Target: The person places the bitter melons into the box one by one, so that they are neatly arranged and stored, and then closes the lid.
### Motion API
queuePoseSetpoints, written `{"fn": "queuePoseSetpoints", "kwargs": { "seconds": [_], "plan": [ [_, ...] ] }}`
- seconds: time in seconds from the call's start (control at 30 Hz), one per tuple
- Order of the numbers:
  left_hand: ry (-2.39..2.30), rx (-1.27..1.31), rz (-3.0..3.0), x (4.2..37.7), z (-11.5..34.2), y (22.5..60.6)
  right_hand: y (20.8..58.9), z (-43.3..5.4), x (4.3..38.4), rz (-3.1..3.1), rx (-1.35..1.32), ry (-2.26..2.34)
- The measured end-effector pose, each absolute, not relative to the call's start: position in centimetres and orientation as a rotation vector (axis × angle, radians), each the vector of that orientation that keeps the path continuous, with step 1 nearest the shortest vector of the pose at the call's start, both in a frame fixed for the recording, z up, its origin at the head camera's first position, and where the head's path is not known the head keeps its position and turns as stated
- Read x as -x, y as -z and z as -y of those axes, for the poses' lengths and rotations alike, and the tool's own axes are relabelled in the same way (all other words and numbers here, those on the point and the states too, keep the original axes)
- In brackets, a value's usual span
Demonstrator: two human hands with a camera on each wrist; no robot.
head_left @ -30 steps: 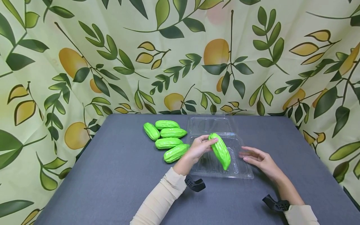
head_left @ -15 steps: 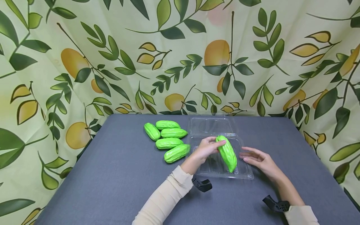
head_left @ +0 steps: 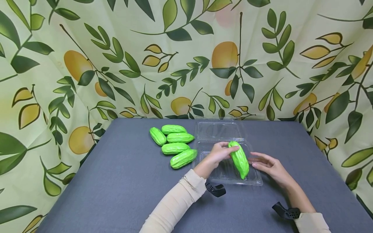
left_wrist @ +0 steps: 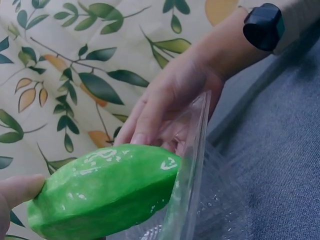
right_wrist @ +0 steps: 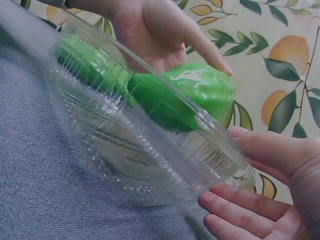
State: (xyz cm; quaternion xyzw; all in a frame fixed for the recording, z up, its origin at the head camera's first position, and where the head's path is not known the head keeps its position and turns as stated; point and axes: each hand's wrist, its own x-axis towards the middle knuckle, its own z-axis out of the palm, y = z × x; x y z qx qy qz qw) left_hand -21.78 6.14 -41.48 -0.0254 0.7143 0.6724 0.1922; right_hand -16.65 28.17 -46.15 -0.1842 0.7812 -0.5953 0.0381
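Note:
In the head view my left hand (head_left: 219,152) grips a bright green, ridged bitter melon (head_left: 240,160) near its upper end. The melon is tilted over the right half of a clear plastic clamshell box (head_left: 233,183), whose lid is folded back. In the left wrist view the melon (left_wrist: 107,192) lies inside the box's wall, close to the rim. My right hand (head_left: 269,165) is at the box's right side with relaxed, slightly bent fingers. Its fingertips (right_wrist: 215,192) sit against or very near the clear outer wall in the right wrist view; exact contact cannot be told.
Several more bitter melons (head_left: 175,148) lie grouped on the grey tabletop (head_left: 116,181), left of the box. The nearest one (head_left: 183,159) lies close to the box's left edge. Behind the table hangs a leaf-and-fruit patterned cloth (head_left: 186,64).
My left hand has carried the bitter melon to the right and slightly toward me, across the box. My right hand, the box and the grouped melons have stayed in place.

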Motion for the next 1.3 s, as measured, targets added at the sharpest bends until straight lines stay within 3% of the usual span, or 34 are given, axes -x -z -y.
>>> {"fn": "queuePoseSetpoints", "kwargs": {
  "seconds": [1.3],
  "plan": [
    [-1.680, 0.045, -2.117, 21.9, -7.6, 43.0, 46.4, -28.0, 16.9, -2.409, 0.543, 1.851]
  ]
}}
